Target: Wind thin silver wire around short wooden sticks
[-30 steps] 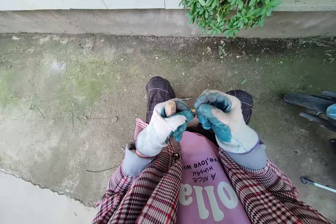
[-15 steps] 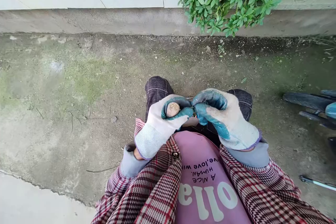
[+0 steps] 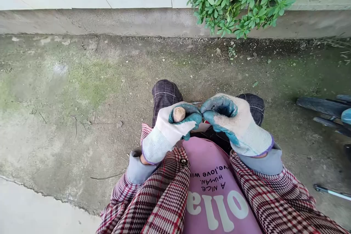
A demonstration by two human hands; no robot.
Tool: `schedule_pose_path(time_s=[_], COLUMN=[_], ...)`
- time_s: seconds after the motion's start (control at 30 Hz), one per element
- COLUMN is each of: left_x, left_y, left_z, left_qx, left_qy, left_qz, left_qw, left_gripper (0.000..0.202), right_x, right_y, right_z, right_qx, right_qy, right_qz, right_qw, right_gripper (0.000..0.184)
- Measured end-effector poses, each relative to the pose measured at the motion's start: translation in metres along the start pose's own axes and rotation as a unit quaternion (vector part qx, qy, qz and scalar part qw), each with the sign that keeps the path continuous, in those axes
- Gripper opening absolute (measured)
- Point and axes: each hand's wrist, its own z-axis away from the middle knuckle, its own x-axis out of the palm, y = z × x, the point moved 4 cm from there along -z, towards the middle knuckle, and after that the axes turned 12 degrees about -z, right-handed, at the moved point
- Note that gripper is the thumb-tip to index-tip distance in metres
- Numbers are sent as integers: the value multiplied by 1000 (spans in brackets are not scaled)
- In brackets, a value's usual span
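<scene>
Wooden handle (image 3: pixel 179 114) sits upright in our left hand (image 3: pixel 167 126), its gloved fingers curled around the shaft, near our left knee (image 3: pixel 166 89). It should feel stiff, fairly light and not very slippery, best held just below the blunt end. Our right hand (image 3: pixel 233 124) keeps a fingertip pinch beside the left; whether anything is between, we cannot tell.

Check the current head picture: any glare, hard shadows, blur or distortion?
Head view: soft light, no hard shadows or obvious glare, the pale paving at lower left brightest; head view, centre: left hand and right hand, in white-and-teal fabric gloves, look sharp, but detail between their fingertips is too small to tell; head view, right edge: the long blue-grey object looks softer, perhaps stretched.
</scene>
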Motion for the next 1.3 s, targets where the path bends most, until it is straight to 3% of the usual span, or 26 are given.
schedule_pose_path(time_s=[0.1, 0.23, 0.37, 0.57, 0.73, 0.87, 0.97, 1.1, 1.17, 1.23, 1.3], left_x=[0, -2, -3, 1, 1, -3, -1, 8, 11, 10, 7], left_y=[-10, -2, 11, 7, 9, 1, -12, -18, -14, -9, -7], left_z=[-2, -3, 1, 6, 5, -1, -5, -5, -3, -2, -1], left_qx=[-30, 16, 65, 84, 73, 12, -48, -129, -139, -141, -146], left_qy=[9, 51, 78, 60, 57, 37, -10, -88, -110, -103, -60], left_qz=[-1, -70, -118, -163, -177, -110, 7, 202, 253, 267, 250], left_qw=[999, 996, 988, 981, 980, 993, 999, 967, 951, 948, 955], left_gripper=[13, 6, 3, 13, 13, 7, 8, 30, 41, 42, 38], right_x=[-2, -7, -7, -3, -11, -12, -4, 7, 1, -14, -24], right_y=[-4, -11, -18, -13, -6, -10, -21, -29, -27, -20, -7], right_z=[1, 3, 2, -5, -11, -8, 0, 8, 7, 3, -1], right_qx=[-7, -21, -72, -51, -67, -121, -210, -362, -376, -318, -202], right_qy=[-25, -38, -31, -85, -90, -115, -123, -69, -3, 98, 140], right_qz=[33, 93, 211, 239, 313, 369, 432, 482, 449, 341, 205], right_qw=[999, 995, 974, 966, 943, 914, 869, 795, 811, 879, 947], right_gripper=[13, 17, 8, 7, 8, 13, 11, 9, 7, 6, 10])
